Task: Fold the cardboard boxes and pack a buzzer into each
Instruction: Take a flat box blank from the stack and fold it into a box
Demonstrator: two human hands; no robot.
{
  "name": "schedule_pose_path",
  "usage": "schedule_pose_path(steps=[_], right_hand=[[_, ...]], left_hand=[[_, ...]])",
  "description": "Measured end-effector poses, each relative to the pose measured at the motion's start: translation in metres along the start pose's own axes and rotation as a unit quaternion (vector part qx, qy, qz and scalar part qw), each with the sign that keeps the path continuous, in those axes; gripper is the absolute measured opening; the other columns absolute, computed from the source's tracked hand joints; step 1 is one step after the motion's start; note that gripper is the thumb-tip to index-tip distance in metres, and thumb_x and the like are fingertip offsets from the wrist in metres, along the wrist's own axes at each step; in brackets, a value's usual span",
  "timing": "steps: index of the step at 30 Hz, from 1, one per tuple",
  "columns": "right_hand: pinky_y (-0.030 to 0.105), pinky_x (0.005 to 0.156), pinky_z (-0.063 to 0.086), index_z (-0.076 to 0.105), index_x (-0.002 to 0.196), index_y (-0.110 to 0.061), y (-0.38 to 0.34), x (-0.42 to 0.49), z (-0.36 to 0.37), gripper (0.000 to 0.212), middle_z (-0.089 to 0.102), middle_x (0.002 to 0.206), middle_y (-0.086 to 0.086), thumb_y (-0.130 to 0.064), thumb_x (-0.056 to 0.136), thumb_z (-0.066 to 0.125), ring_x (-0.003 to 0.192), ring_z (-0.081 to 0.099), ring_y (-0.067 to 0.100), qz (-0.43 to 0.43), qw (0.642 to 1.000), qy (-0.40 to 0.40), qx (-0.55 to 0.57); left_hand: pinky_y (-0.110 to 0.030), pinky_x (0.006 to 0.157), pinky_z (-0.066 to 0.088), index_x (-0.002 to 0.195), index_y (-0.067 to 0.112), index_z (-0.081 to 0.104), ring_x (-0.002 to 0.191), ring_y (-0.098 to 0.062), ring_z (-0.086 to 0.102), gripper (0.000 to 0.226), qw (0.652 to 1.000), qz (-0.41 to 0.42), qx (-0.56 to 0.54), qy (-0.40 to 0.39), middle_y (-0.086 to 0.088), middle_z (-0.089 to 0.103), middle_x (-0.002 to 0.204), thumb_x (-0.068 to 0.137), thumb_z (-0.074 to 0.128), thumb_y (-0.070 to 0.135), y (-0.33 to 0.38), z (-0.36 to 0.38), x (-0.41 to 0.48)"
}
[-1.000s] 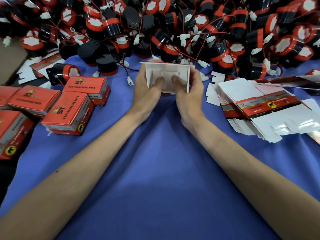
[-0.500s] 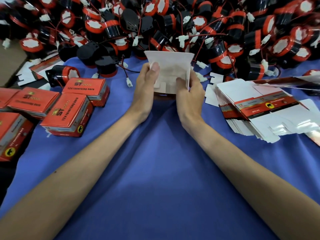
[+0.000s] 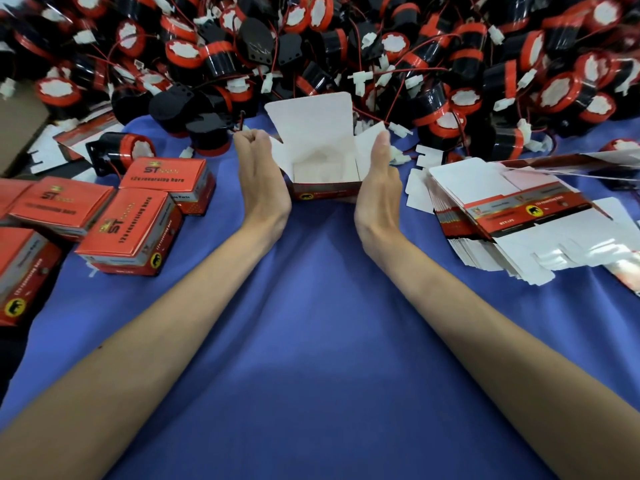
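At the far left, several closed red boxes (image 3: 128,230) lie on the blue-covered bench (image 3: 322,341), which I judge to be finished packs. The left hand (image 3: 263,181) lies against the left wall of the open box (image 3: 323,168), its fingers curled by the side flap; whether they pinch it I cannot tell. The box stands on the bench between both hands, bottom formed, lid flap upright, nothing inside. The right hand (image 3: 377,188) presses flat, fingers straight, on its right wall. The heap of buzzers (image 3: 346,46) sits just behind. A stack of flat blanks (image 3: 519,216) on the right suggests much remains: fill, close, repeat.
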State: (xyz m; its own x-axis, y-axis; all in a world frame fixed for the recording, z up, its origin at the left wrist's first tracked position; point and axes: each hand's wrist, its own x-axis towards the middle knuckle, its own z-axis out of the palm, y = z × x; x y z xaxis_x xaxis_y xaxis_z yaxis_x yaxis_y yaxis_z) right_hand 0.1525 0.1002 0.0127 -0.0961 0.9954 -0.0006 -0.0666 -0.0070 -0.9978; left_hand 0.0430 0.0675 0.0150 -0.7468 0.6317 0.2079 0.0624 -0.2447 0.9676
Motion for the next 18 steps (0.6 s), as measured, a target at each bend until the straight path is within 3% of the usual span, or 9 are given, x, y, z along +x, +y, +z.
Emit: schedule_pose_path(steps=[1, 3, 5, 6, 8, 11, 15, 18], right_hand=[[0.015, 0.078, 0.036, 0.064, 0.107, -0.016, -0.001, 0.004, -0.001, 0.052, 0.050, 0.082, -0.017, -0.054, 0.100, 0.029, 0.092, 0.058, 0.004, 0.028, 0.999, 0.010, 0.015], [0.026, 0.087, 0.043, 0.058, 0.110, -0.019, -0.003, 0.011, -0.004, 0.041, 0.060, 0.099, -0.010, -0.050, 0.100, 0.032, 0.098, 0.059, 0.011, 0.075, 0.995, 0.019, 0.060], [0.038, 0.072, 0.057, 0.062, 0.096, -0.018, -0.007, 0.014, -0.007, 0.035, 0.068, 0.101, 0.003, -0.040, 0.102, 0.036, 0.099, 0.065, 0.025, 0.094, 0.986, 0.003, 0.134], [0.037, 0.062, 0.058, 0.063, 0.092, -0.019, -0.009, 0.013, -0.008, 0.032, 0.069, 0.098, 0.007, -0.035, 0.102, 0.038, 0.095, 0.066, 0.026, 0.097, 0.981, -0.001, 0.169], [0.035, 0.056, 0.056, 0.063, 0.091, -0.019, -0.009, 0.014, -0.010, 0.027, 0.068, 0.096, 0.009, -0.030, 0.101, 0.040, 0.093, 0.066, 0.028, 0.097, 0.975, -0.003, 0.199], [0.036, 0.059, 0.057, 0.063, 0.100, -0.017, -0.006, 0.018, -0.009, 0.025, 0.068, 0.106, 0.014, -0.030, 0.101, 0.042, 0.101, 0.066, 0.032, 0.091, 0.975, -0.005, 0.201], [0.041, 0.063, 0.059, 0.060, 0.117, -0.015, -0.003, 0.019, -0.006, 0.030, 0.066, 0.115, 0.013, -0.035, 0.099, 0.046, 0.102, 0.066, 0.028, 0.079, 0.983, 0.000, 0.166], [0.048, 0.076, 0.059, 0.058, 0.123, -0.013, -0.001, 0.019, -0.007, 0.041, 0.064, 0.118, 0.010, -0.042, 0.097, 0.049, 0.106, 0.064, 0.026, 0.066, 0.992, -0.011, 0.111]], left_hand=[[-0.022, 0.067, 0.033, 0.078, 0.021, 0.033, 0.070, -0.004, 0.039, 0.011, 1.000, -0.010, -0.007, 0.004, 0.003, 0.037, 0.081, 0.085, 0.035, 0.028, -0.001, -0.001, 0.001], [-0.033, 0.068, 0.037, 0.082, 0.019, 0.036, 0.082, -0.016, 0.044, 0.011, 0.998, -0.033, -0.060, -0.015, -0.007, 0.045, 0.090, 0.093, 0.037, 0.019, -0.003, -0.004, 0.005], [-0.034, 0.060, 0.046, 0.090, 0.018, 0.040, 0.090, -0.025, 0.052, 0.014, 0.991, -0.050, -0.113, -0.052, -0.012, 0.057, 0.103, 0.098, 0.037, 0.006, -0.003, -0.007, 0.009], [-0.033, 0.058, 0.050, 0.094, 0.019, 0.041, 0.093, -0.027, 0.055, 0.018, 0.989, -0.046, -0.120, -0.068, -0.010, 0.062, 0.108, 0.098, 0.038, 0.002, -0.003, -0.008, 0.010], [-0.042, 0.067, 0.054, 0.096, 0.020, 0.046, 0.097, -0.028, 0.054, 0.023, 0.991, -0.010, -0.090, -0.095, -0.010, 0.065, 0.112, 0.098, 0.037, -0.001, -0.003, -0.007, 0.009], [-0.065, 0.090, 0.042, 0.087, 0.023, 0.060, 0.106, -0.035, 0.055, 0.034, 0.995, 0.018, -0.020, -0.101, -0.004, 0.064, 0.109, 0.099, 0.035, 0.003, -0.004, -0.007, 0.007], [-0.059, 0.088, 0.044, 0.090, 0.021, 0.061, 0.104, -0.022, 0.055, 0.024, 0.992, 0.022, -0.018, -0.126, 0.003, 0.059, 0.102, 0.088, 0.038, 0.021, 0.002, -0.009, 0.002], [-0.046, 0.090, 0.046, 0.094, 0.021, 0.058, 0.105, -0.022, 0.056, 0.023, 0.983, 0.075, 0.072, -0.151, 0.007, 0.058, 0.101, 0.083, 0.054, 0.041, 0.005, -0.014, 0.007]])
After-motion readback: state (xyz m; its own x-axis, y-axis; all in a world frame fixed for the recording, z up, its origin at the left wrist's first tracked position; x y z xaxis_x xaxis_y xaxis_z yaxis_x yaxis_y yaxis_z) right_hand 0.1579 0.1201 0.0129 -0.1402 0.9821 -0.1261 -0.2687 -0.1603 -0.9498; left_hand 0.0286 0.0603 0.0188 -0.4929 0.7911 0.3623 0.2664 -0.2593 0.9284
